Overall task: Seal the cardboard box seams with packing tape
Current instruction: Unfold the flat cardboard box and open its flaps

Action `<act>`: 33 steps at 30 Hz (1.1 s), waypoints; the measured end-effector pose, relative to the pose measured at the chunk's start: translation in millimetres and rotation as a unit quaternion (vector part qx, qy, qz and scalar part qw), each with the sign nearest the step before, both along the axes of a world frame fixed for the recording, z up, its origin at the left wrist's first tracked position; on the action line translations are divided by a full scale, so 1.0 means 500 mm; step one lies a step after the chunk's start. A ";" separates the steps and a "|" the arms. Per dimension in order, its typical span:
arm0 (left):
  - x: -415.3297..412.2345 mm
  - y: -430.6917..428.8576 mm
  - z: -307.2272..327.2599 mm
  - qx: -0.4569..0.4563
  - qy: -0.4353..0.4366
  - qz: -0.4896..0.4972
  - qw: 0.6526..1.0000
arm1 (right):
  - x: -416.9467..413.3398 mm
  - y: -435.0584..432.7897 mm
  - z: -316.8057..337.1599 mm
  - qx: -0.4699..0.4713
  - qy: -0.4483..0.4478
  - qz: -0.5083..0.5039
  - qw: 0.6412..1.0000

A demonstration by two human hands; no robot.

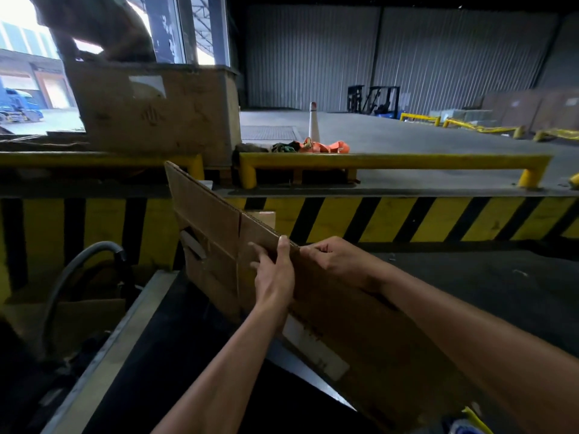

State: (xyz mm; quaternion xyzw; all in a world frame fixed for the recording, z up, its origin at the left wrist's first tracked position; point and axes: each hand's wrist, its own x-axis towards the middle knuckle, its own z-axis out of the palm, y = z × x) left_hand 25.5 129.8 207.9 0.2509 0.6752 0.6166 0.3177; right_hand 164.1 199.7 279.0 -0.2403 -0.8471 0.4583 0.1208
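Observation:
A flattened brown cardboard box (213,227) stands on edge in front of me, tilted, its flaps pointing up to the left. My left hand (275,274) grips its upper edge, thumb over the top and fingers on the near face. My right hand (338,261) pinches the same edge just to the right of the left hand. A white label (313,346) sits low on the near face. No tape or tape dispenser is in view.
A black conveyor belt (175,349) with a metal side rail (103,355) runs below the box. Behind it is a yellow-and-black striped dock edge (407,217) with yellow guard rails (376,159). A large carton (150,120) stands at upper left. A forklift (380,101) is far back.

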 end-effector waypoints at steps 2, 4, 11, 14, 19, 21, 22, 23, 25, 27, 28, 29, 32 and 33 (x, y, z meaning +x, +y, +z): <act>-0.007 0.003 -0.001 -0.002 0.005 0.003 1.000 | -0.006 0.007 -0.002 -0.036 -0.003 0.001 0.999; -0.014 0.007 -0.005 -0.007 0.007 0.003 1.000 | -0.015 0.015 -0.009 -0.081 -0.012 0.013 0.997; -0.067 0.024 -0.045 -0.022 -0.032 -0.015 0.999 | -0.056 0.041 -0.060 -0.139 0.000 0.001 0.990; -0.076 0.029 -0.063 -0.048 -0.042 -0.029 0.998 | -0.067 0.048 -0.084 -0.140 0.008 -0.008 0.990; -0.087 0.034 -0.068 -0.056 -0.026 -0.025 0.998 | -0.084 0.061 -0.109 -0.117 0.024 -0.036 0.992; -0.092 0.037 -0.080 -0.067 -0.022 -0.018 0.997 | -0.089 0.064 -0.121 -0.121 0.017 -0.032 0.992; -0.093 0.036 -0.086 -0.074 -0.023 -0.014 0.997 | -0.092 0.063 -0.129 -0.128 0.013 -0.030 0.991; -0.096 0.034 -0.094 -0.082 -0.027 -0.012 0.996 | -0.094 0.062 -0.137 -0.135 0.008 -0.029 0.990; -0.101 0.029 -0.109 -0.095 -0.036 -0.015 0.995 | -0.098 0.062 -0.157 -0.135 0.005 -0.031 0.990; -0.109 0.022 -0.124 -0.107 -0.043 -0.017 0.993 | -0.102 0.060 -0.173 -0.130 0.003 -0.033 0.991; -0.112 0.017 -0.128 -0.110 -0.050 -0.017 0.993 | -0.105 0.059 -0.178 -0.124 0.002 -0.033 0.992; -0.115 0.012 -0.133 -0.111 -0.057 -0.018 0.992 | -0.108 0.057 -0.181 -0.112 0.001 -0.035 0.993; -0.122 -0.009 -0.150 -0.110 -0.072 -0.021 0.991 | -0.122 0.053 -0.186 -0.059 0.002 -0.046 0.997; -0.126 -0.015 -0.157 -0.112 -0.073 -0.021 0.991 | -0.127 0.050 -0.187 -0.046 0.001 -0.050 0.998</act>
